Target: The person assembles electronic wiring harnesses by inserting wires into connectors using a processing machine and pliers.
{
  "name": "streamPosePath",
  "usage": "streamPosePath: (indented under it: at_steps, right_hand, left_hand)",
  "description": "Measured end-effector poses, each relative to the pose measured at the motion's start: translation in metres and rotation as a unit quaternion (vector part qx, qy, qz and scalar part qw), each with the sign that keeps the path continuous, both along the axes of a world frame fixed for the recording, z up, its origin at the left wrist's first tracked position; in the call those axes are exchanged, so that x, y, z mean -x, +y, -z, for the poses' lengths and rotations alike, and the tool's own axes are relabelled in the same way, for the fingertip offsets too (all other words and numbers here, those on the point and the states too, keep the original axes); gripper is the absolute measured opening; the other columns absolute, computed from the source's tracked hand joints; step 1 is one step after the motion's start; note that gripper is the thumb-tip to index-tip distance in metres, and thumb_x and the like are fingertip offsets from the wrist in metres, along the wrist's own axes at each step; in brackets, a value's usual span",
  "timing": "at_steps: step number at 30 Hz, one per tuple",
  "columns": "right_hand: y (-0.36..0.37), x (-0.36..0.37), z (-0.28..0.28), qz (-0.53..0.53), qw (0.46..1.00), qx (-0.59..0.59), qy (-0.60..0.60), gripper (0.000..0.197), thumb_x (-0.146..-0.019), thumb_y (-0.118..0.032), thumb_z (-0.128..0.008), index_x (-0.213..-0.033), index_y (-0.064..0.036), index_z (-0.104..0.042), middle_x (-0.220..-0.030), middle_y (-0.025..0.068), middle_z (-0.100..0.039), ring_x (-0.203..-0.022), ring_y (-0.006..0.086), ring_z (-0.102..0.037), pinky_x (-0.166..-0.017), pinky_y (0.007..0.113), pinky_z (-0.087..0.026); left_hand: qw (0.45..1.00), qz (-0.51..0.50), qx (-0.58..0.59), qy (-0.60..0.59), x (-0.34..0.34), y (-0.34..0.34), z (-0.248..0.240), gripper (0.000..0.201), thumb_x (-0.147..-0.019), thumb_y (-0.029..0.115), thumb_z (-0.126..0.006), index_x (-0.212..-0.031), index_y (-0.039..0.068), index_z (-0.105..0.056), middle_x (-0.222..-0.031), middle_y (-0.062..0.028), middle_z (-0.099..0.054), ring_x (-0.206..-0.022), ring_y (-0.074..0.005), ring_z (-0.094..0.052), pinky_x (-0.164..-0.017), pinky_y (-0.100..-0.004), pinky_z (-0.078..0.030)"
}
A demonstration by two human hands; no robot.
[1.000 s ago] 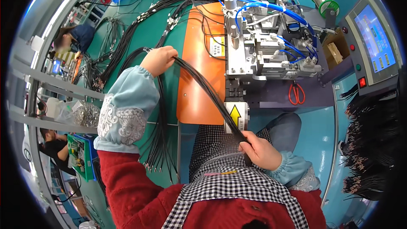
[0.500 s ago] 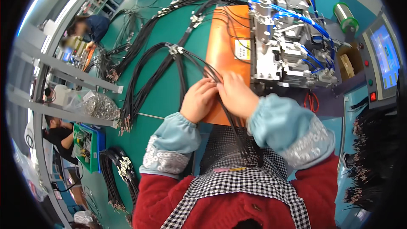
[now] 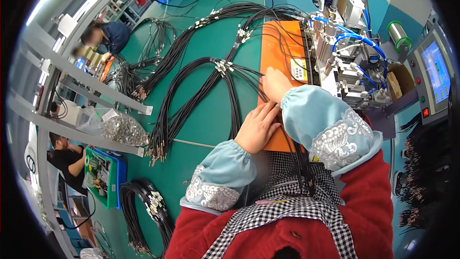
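Note:
A bundle of black cables loops over the green table, gathered by white connectors. Its strands run across an orange sheet and under both my hands. Curled around the strands on the sheet is my right hand, its fingertips partly hidden. Just below and left of it, my left hand presses its fingers together over the same cables. Past my hands, the cable ends hang down over my checked apron.
A metal fixture with blue hoses stands right of the sheet, beside a control screen. More cable bundles lie on the table at left. A bag of metal parts and a green bin are farther left. Two people work beyond.
The view has shifted, so the table and fixture appear moved. My right hand has moved up along the cables, away from me; my left hand now lies below it.

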State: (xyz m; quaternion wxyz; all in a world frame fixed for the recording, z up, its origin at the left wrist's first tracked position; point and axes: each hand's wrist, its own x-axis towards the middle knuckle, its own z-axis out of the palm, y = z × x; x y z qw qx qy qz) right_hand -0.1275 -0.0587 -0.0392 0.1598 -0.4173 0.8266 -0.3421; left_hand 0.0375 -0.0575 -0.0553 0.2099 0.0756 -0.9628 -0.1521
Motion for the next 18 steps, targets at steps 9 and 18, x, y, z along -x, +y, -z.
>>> streamPosePath:
  at_steps: [9,18]
  right_hand:
    - [0.161,-0.006,-0.061,-0.216,0.789,-0.087,-0.568,0.02,-0.1,-0.02,-0.05,-0.1,-0.0005,-0.05,-0.076,0.0117,-0.063,-0.055,0.0213,-0.063,-0.047,0.027,-0.048]
    - [0.288,-0.026,-0.021,-0.004,0.926,0.049,-0.374,0.017,-0.097,-0.011,-0.054,-0.11,-0.0008,-0.056,-0.079,0.005,-0.063,-0.056,0.0131,-0.056,-0.051,0.022,-0.043]
  left_hand:
    - [0.999,-0.001,0.034,-0.031,-0.004,0.0,0.004,0.047,-0.091,0.024,-0.062,-0.133,0.006,-0.054,-0.143,-0.011,-0.048,-0.127,-0.0291,-0.048,-0.106,-0.0386,-0.039]
    - [0.996,0.034,-0.069,0.043,0.0,-0.005,-0.012,0.036,-0.088,0.015,-0.064,-0.123,0.006,-0.062,-0.128,-0.0126,-0.06,-0.117,-0.0299,-0.056,-0.098,-0.0368,-0.047]
